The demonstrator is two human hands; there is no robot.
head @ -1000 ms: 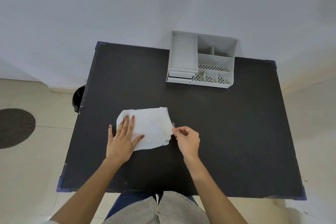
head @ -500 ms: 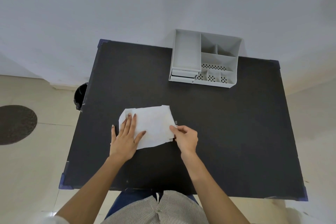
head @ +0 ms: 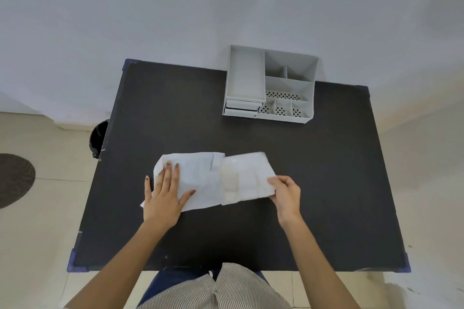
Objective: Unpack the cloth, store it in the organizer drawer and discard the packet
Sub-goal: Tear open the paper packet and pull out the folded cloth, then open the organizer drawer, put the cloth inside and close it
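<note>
While left hand [head: 164, 195] flattens packet [head: 198, 178], right hand [head: 286, 193] pinches cloth [head: 247, 178].

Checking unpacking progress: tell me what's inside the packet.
White cloth sticks halfway out of the packet, pulled by the right hand; its remaining part inside is covered.

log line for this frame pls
left hand flat on packet | right hand pinching cloth, partly out | organizer drawers shut

A black desk [head: 313, 183] with blue corner guards stands against a plain pale grey wall [head: 175, 7]. The floor [head: 32, 233] beside the desk is made of light beige tiles. Left of the desk a dark round mat [head: 13, 179] lies on the floor, and a black bin [head: 99, 138] stands just beside the desk's left edge.
</note>
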